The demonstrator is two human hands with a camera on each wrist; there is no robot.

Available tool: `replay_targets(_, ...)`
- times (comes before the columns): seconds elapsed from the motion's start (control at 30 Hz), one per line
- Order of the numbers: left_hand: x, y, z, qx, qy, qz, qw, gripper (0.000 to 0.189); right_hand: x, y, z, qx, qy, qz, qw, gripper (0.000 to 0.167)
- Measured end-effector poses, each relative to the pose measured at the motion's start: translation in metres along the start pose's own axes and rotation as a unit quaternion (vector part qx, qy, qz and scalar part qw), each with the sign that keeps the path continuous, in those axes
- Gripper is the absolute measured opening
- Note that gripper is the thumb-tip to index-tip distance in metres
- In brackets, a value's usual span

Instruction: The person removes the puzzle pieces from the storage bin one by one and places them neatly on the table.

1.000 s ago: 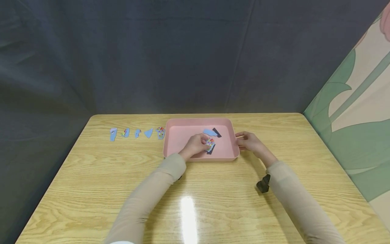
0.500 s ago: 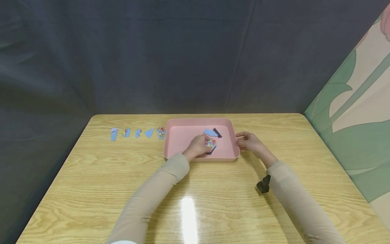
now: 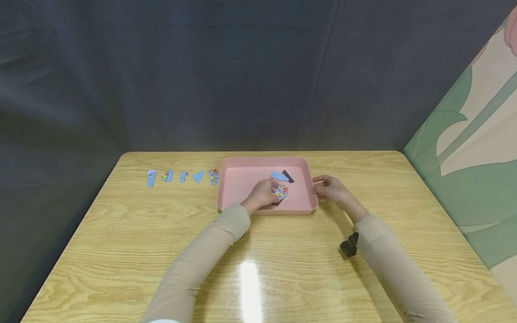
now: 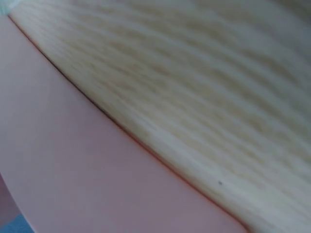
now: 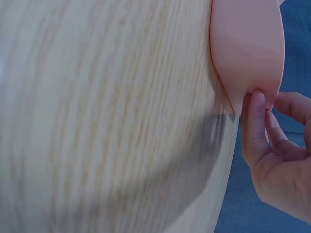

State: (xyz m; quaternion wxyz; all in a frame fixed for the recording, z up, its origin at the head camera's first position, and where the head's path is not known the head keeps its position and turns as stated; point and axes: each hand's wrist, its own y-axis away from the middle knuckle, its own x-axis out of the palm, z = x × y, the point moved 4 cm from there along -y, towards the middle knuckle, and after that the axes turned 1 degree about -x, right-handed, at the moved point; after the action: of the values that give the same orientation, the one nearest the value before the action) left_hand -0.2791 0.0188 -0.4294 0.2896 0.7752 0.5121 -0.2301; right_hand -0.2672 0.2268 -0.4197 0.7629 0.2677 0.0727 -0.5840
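My left hand (image 3: 262,193) reaches into a pink tray (image 3: 242,168) and pinches a flat blue puzzle piece with multicoloured patches (image 3: 281,192). A dark piece (image 3: 278,202) shows partly under it. Farther back in the tray lie a plain blue piece (image 3: 278,176) and a dark strip (image 3: 288,176). At the tray's right end, my right hand (image 3: 332,187) touches the outer wall near the rim with fairly straight fingers. The right wrist view shows its fingertips (image 5: 259,99) against the tray wall. In the left wrist view the tray's side hides most of the hand.
To the tray's left, several flat blue pieces stand in a row on the wooden table (image 3: 169,251), the nearest a patterned one (image 3: 213,176) beside the tray wall. A dark curtain (image 3: 226,80) hangs behind the table's back edge; a patterned wall (image 3: 476,170) is at right.
The left hand has shifted slightly right inside the tray, and the patterned piece has turned and moved right with it, covering more of the dark piece. The right hand stays at the tray's end.
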Motion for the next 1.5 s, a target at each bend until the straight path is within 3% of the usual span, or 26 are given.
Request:
replay_targets(0.27,0.000,-0.001,0.003,-0.004,0.039,0.001,0.9992,0.057,0.000,-0.001,0.000,0.003,0.003,-0.001,1.0000,0.049)
replay_targets(0.37,0.001,0.000,0.005,-0.013,0.073,0.012,0.9971,0.059,0.001,0.000,0.000,0.003,0.001,-0.001,1.0000,0.049)
replay_targets(0.63,-0.005,0.003,0.005,0.011,0.064,0.005,0.9979,0.053,0.001,0.000,0.001,-0.001,-0.001,0.004,1.0000,0.050)
replay_targets(0.73,-0.010,0.007,0.005,0.008,0.094,0.003,0.9956,0.054,0.001,0.000,0.000,0.001,-0.004,0.004,1.0000,0.049)
replay_targets(0.97,-0.030,0.017,0.008,0.004,0.183,-0.014,0.9830,0.059,0.002,0.001,0.002,-0.004,0.002,-0.008,1.0000,0.048)
replay_targets(1.23,-0.057,0.030,0.013,-0.002,0.200,-0.029,0.9793,0.055,0.002,0.003,0.006,0.004,-0.002,-0.034,0.9994,0.045)
replay_targets(1.5,-0.092,0.045,0.023,0.022,0.205,-0.058,0.9768,0.052,0.003,0.003,0.009,0.011,0.003,-0.043,0.9990,0.044)
